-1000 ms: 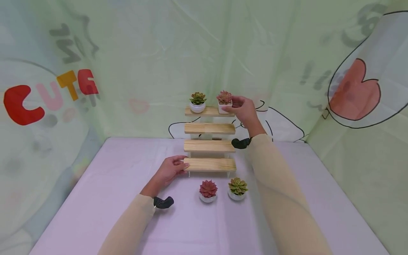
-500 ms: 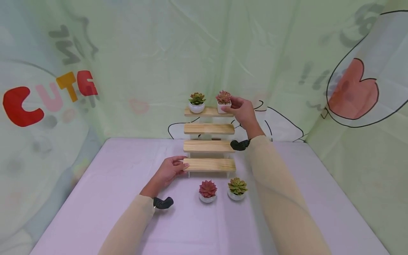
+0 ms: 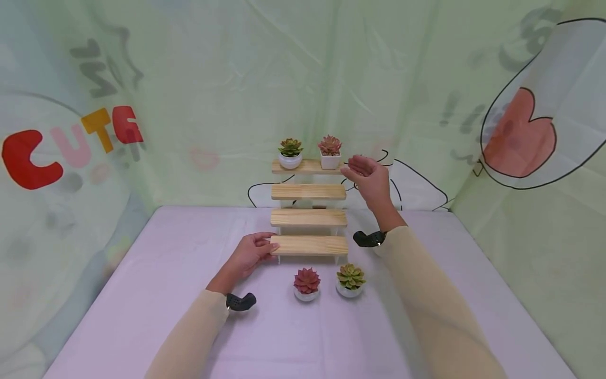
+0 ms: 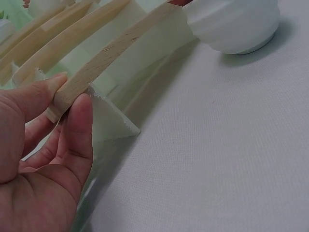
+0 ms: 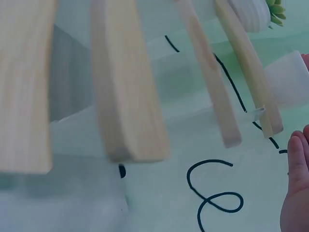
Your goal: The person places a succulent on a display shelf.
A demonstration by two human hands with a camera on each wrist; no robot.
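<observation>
Head view: left hand (image 3: 248, 255) pinches the lowest shelf (image 3: 312, 244); right hand (image 3: 371, 180), fingers extended, seems clear of the presumably placed pink succulent (image 3: 330, 147); next should call for gripping the red succulent (image 3: 306, 282)

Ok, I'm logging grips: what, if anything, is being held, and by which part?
The left hand pinches the lowest pale, rectangular wooden shelf at its left end; the right hand holds nothing.
</observation>
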